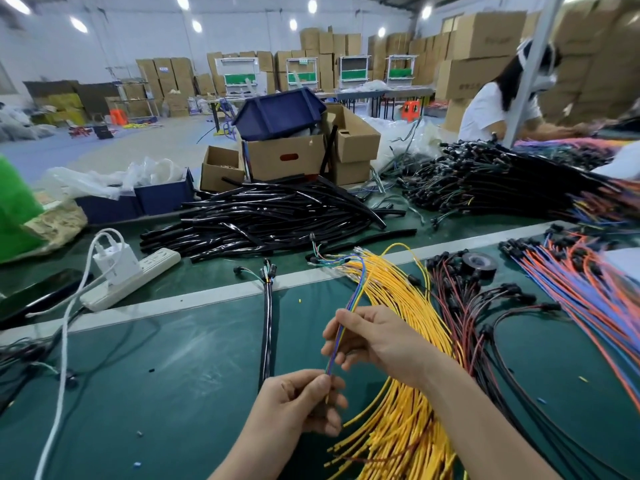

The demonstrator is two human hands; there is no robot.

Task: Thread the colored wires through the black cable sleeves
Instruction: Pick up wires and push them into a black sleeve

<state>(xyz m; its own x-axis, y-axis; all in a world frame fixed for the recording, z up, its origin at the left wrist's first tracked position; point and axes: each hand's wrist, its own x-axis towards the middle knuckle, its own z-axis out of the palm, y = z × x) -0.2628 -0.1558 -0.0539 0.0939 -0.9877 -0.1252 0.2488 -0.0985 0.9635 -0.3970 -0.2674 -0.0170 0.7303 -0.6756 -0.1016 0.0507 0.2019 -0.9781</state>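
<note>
A thin bunch of colored wires (354,295), blue, purple, green and yellow, runs from the bench down to both hands. My right hand (367,337) pinches the bunch higher up. My left hand (304,403) pinches its lower end between thumb and fingers. A large pile of black cable sleeves (263,216) lies at the back of the bench. One black sleeve (266,327) with wires sticking out of its top lies straight on the green mat, left of my hands. A thick bundle of yellow wires (394,341) fans out under my right forearm.
Red-black wires (485,313), orange and blue wires (581,282) and a tape roll (479,263) lie to the right. A white power strip (131,278) with a charger sits left. Cardboard boxes (287,157) stand behind. Another person (498,98) works at the far right.
</note>
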